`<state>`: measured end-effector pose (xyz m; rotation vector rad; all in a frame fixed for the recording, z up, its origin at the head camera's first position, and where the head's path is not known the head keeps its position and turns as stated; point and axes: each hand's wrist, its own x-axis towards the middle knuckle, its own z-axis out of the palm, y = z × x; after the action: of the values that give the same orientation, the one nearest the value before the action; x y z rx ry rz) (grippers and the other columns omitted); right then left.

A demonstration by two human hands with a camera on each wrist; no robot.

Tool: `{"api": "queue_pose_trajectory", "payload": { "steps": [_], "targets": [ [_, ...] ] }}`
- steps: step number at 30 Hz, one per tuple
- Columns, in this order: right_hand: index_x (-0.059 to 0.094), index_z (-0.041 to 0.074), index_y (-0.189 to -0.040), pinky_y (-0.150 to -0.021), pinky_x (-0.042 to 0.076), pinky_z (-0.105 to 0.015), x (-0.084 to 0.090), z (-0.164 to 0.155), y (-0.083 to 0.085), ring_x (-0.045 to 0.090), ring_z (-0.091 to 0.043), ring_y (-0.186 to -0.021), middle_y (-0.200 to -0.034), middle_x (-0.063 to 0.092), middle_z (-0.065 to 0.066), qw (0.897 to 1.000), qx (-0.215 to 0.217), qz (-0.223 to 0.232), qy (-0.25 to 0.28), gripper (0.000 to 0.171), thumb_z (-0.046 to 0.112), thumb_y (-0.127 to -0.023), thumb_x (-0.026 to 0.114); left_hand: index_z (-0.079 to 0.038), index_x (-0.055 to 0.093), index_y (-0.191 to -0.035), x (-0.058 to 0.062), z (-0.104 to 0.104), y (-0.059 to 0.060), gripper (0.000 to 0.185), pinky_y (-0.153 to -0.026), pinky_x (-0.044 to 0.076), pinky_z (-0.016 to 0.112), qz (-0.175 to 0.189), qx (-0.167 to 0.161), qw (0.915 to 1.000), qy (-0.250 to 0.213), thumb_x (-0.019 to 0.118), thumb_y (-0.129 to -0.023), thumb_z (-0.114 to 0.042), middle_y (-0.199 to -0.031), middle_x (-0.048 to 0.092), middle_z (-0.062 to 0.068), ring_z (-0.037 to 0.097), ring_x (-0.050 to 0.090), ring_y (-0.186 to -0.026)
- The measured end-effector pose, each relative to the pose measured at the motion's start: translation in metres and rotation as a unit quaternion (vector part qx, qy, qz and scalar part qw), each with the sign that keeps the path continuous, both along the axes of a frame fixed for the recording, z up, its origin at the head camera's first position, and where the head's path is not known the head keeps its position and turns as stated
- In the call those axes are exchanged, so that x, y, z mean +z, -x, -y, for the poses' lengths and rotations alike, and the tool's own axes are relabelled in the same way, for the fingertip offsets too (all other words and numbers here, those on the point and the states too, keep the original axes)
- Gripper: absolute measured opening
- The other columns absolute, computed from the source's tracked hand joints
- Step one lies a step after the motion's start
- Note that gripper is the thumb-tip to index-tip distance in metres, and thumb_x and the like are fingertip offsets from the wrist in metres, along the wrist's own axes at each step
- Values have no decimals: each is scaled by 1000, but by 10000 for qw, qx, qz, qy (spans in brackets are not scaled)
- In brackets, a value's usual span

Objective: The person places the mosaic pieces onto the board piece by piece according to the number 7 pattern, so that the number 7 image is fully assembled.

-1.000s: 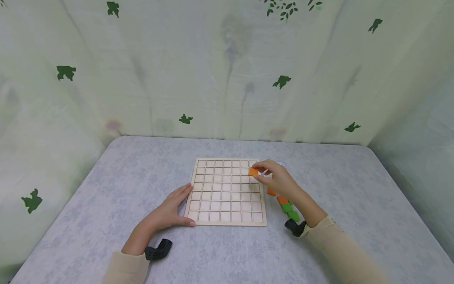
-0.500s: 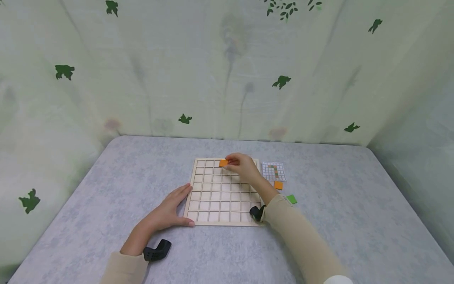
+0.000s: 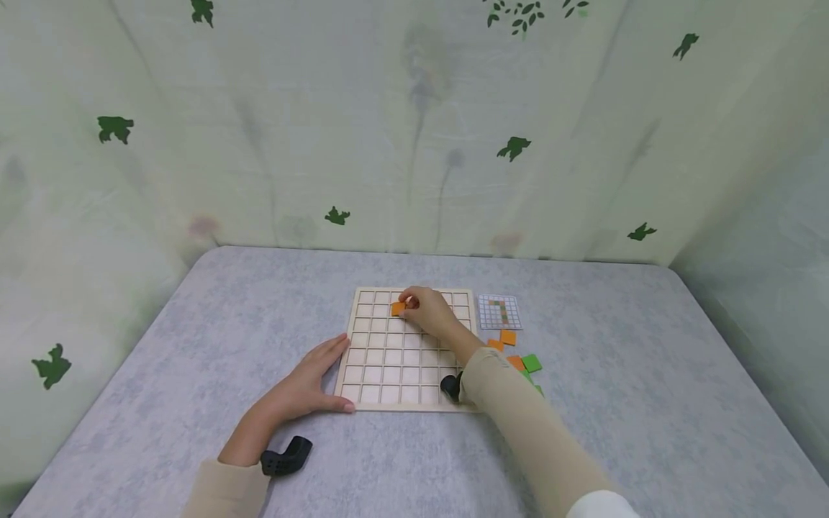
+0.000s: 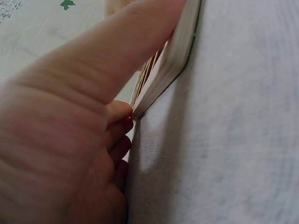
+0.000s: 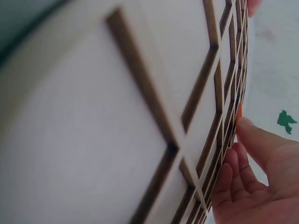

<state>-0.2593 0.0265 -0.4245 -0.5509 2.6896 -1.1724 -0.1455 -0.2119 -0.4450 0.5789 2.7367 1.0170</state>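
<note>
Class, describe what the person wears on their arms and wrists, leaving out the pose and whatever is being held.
Both arms are in long beige sleeves. The left hand is bare, with a small black angled wrist camera beside its cuff. The right hand is bare too, with a matching black device at the wrist and a white patch at that sleeve's lower edge.

The board (image 3: pixel 409 354) is pale wood with a square grid. The tile (image 3: pixel 397 309) on it is orange. To its right lie orange and green tiles (image 3: pixel 518 357) and a card (image 3: pixel 499 312) with an orange-green pattern. The table (image 3: pixel 583 403) is mottled grey; the backdrop (image 3: pixel 388 129) is pale green with dark green leaves.
</note>
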Motion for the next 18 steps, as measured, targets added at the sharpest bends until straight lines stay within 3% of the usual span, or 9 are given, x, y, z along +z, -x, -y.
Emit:
{"api": "queue_pose_trajectory", "payload": {
  "steps": [7, 13, 18],
  "targets": [
    [64, 11, -110, -68, 41, -26, 0, 2, 0, 49, -14, -77, -85, 57, 0, 9997, 223, 89, -27, 26, 11, -84, 64, -3, 20, -143, 0, 1, 0, 115, -101, 17, 55, 50, 2, 10000, -55, 78, -57, -53, -147, 15, 12, 35, 12, -132],
    [56, 13, -124, -70, 44, -29, 3, -10, -3, 51, -15, -85, -94, 56, 0, 9966, 217, 559, 562, 39, 15, -85, 63, -3, 20, -143, 0, 1, 1, 115, -101, 17, 54, 36, 2, 10000, -1, 76, -57, -56, -148, 15, 12, 34, 11, -132],
    [51, 12, -129, -81, 44, -31, 15, -25, -12, 52, -17, -99, -112, 56, -6, 9934, 419, 285, 1033, 46, 18, -85, 64, -4, 20, -143, -1, 1, 0, 116, -101, 18, 54, 4, 22, 10000, 39, 76, -56, -57, -148, 15, 11, 34, 11, -132]
  ]
}}
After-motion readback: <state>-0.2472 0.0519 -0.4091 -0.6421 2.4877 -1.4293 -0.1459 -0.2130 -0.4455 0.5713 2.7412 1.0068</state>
